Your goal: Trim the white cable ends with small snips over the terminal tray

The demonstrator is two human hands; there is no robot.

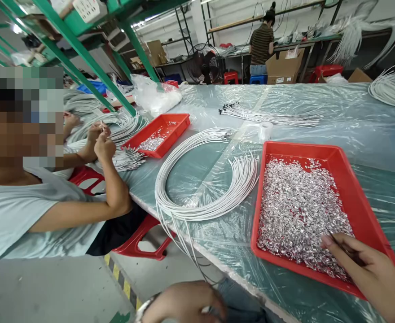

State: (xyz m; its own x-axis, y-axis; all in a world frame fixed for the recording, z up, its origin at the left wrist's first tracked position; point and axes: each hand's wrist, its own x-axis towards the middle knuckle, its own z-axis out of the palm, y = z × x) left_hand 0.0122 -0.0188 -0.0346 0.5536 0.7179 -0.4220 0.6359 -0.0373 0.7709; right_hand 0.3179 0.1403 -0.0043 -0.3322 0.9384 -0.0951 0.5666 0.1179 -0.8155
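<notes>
My right hand [369, 273] is over the near right corner of a red tray [355, 188]. Thumb and index finger pinch a thin dark pointed piece [334, 237], its kind unclear, just above a heap of small shiny metal pieces [295, 211] in the tray. At the bottom edge, my left hand [187, 303] is curled below the table edge, and what its fingers hold, if anything, is hidden. Several loose cable ends [184, 237] hang over the edge close to it. They trail from a coiled bundle of white cables [197, 213] on the table.
A co-worker in a light shirt [66, 220] sits at left, both hands raised together, beside a smaller red tray [173, 134] of metal pieces. Farther back lie a straight cable bundle [271, 115] and a white roll [265, 131]. Green frame posts [93, 67] rise at left.
</notes>
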